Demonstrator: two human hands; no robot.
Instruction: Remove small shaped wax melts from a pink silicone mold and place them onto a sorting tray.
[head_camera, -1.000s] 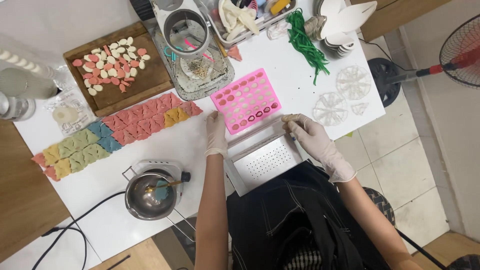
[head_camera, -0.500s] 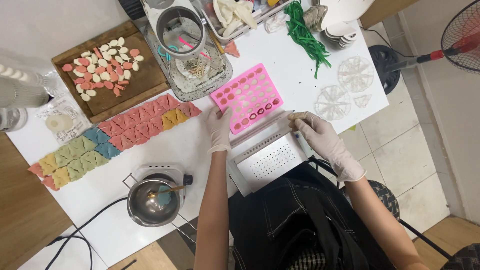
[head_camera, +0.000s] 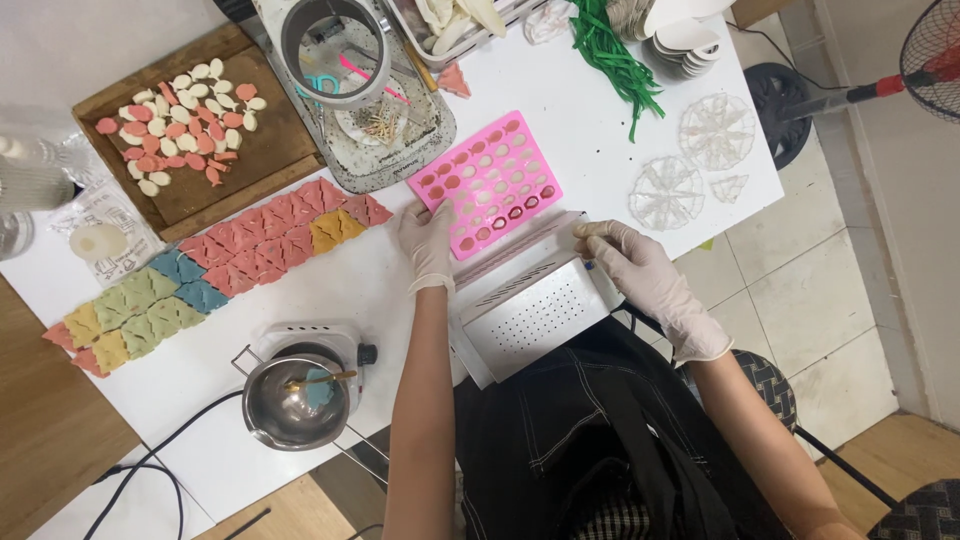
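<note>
A white counter (head_camera: 250, 300) carries a perforated metal box (head_camera: 535, 315) at its near edge, with a pink mold (head_camera: 487, 183) just beyond. Since a second ago the left hand (head_camera: 428, 240) has moved onto the mold's near corner, fingers flat; the right hand (head_camera: 630, 262) stays pinched on something small at the box's far right corner.

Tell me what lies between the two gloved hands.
In the head view, the pink mould's near edge and the perforated metal box lie between left hand and right hand.
</note>
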